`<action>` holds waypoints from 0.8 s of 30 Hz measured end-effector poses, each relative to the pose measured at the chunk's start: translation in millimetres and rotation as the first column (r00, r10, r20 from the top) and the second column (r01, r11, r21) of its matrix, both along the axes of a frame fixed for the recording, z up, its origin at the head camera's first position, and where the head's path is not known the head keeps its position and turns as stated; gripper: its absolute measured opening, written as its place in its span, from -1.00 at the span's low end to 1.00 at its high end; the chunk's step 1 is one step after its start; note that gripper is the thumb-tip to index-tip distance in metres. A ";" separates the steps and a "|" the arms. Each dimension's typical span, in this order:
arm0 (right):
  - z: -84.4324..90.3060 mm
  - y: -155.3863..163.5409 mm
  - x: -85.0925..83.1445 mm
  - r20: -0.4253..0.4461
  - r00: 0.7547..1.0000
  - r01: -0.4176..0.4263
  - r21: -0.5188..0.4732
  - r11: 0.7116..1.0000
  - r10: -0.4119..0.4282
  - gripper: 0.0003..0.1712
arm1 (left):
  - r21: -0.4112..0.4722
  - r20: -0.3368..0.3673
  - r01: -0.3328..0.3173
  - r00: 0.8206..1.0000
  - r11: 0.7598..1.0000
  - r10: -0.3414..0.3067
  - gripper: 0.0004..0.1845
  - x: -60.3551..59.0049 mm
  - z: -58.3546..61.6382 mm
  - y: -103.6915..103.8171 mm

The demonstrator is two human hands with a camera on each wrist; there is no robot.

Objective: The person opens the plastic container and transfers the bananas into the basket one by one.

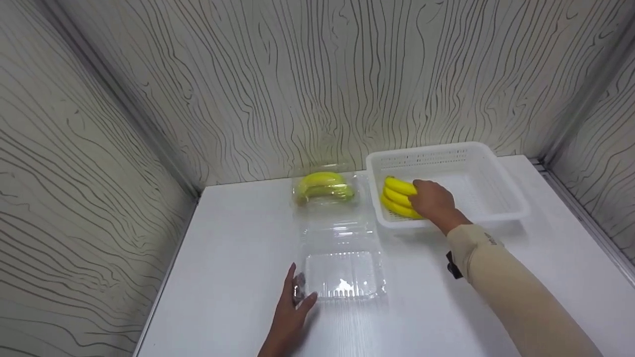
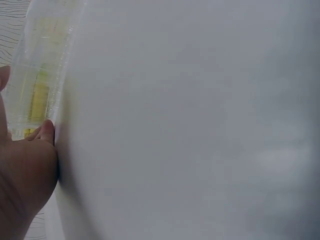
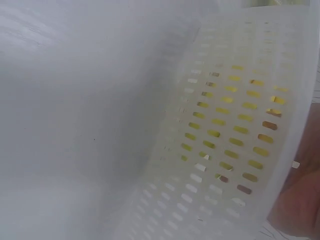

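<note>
My right hand (image 1: 433, 201) reaches into a white basket (image 1: 516, 208) and grips a bunch of yellow bananas (image 1: 398, 198) by its right end. In the right wrist view the basket's slotted wall covers most of the bananas and fingers. My left hand (image 1: 292, 307) rests at the left edge of a clear plastic clamshell box (image 1: 342, 272) lying with its lid folded back. Its thumb and index finger stand spread and fairly straight along that edge. In the left wrist view, this hand (image 2: 27, 175) appears beside the clear plastic.
Behind the open box stands another clear plastic box (image 1: 353, 181) with bananas (image 1: 322, 184) inside, near the back wall (image 1: 278, 99). The basket is just to its right. All of it sits on a white table (image 1: 233, 238) with patterned panels on the sides.
</note>
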State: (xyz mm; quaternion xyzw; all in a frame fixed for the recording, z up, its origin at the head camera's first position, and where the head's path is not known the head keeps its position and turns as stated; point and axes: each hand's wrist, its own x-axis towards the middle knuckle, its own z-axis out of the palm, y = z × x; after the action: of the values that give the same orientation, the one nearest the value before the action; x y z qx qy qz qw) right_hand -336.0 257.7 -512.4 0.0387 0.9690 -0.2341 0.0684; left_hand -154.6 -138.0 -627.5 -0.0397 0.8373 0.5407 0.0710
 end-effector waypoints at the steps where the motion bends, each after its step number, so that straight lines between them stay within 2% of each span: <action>1: 0.2 0.1 1.0 0.000 1.000 0.000 -0.001 1.000 0.000 -0.33 | -0.004 0.000 -0.002 1.000 1.000 0.002 0.04 -0.1 -0.1 0.2; 7: 6.8 0.0 8.7 -0.048 0.999 0.003 0.026 1.000 -0.002 -0.25 | -0.007 -0.005 0.000 1.000 1.000 0.000 0.06 -0.9 0.3 2.0; 12: 19.4 -2.2 17.1 -0.112 0.994 0.007 0.059 0.998 -0.001 -0.24 | -0.013 -0.002 -0.001 1.000 1.000 0.001 0.06 -0.8 1.4 2.6; 18: 37.8 -6.1 36.1 -0.224 0.974 -0.023 0.033 0.999 0.029 -0.27 | 0.004 -0.015 0.019 1.000 1.000 -0.019 0.04 -0.6 0.8 0.8; 24: 47.5 -14.3 54.7 -0.272 0.960 -0.059 0.017 0.998 0.061 -0.32 | 0.024 -0.034 0.036 0.999 0.999 -0.035 0.02 -0.5 0.0 -2.7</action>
State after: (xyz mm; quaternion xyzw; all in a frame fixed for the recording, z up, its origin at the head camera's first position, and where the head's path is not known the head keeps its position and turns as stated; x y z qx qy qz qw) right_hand -281.3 243.4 -464.9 -0.0231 0.9709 -0.2309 -0.0586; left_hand -155.0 -140.7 -627.5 -0.0147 0.8323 0.5501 0.0669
